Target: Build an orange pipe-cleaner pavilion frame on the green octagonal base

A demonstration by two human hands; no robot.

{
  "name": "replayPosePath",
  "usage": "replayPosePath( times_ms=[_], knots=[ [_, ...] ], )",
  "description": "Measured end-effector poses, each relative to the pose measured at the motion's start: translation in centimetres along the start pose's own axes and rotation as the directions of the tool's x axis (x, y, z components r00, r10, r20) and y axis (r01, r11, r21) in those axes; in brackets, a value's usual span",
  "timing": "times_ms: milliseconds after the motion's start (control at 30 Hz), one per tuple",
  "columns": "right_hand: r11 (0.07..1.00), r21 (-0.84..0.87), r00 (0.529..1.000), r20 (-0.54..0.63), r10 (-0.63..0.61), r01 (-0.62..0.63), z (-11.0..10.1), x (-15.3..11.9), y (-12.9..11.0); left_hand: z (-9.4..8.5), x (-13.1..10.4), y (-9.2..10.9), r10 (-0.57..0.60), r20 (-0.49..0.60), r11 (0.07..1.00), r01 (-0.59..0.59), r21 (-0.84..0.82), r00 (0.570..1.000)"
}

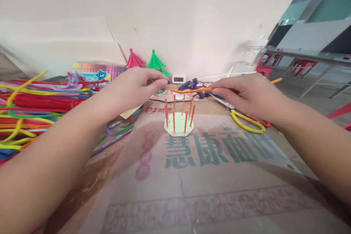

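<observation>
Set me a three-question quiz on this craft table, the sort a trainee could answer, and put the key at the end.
1. Multiple choice: what does the right hand hold?
A) the scissors
B) an orange pipe cleaner
C) the glue gun
2. True or false: several orange sticks stand upright on the pale green base.
3. Fill in the colour: of the two tassel-like shapes at the back, one is pink and the other is ____.

Key: 1. B; 2. True; 3. green
</observation>
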State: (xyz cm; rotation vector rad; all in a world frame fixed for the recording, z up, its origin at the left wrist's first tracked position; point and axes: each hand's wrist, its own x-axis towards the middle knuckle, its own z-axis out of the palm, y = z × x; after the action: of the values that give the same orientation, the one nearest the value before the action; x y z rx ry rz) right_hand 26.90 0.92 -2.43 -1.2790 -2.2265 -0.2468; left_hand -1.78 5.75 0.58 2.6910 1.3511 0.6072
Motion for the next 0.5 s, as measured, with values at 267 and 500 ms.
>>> replayPosePath(
  times_ms=[267,500],
  knots=[
    [0.999,-0.038,0.998,-0.057,0.009,-0.011,0.2,-0.1,-2.0,0.0,-1.0,2.3,0.089,0.0,0.992,-0.089,-0.09,0.996],
    [0.992,-0.091,0.996,-0.033,-0.085,0.082,1.3,2.1,-5.5,0.1,-1.5,3.8,0.038,-0.055,0.998,-0.041,-0.049,0.998]
  ],
)
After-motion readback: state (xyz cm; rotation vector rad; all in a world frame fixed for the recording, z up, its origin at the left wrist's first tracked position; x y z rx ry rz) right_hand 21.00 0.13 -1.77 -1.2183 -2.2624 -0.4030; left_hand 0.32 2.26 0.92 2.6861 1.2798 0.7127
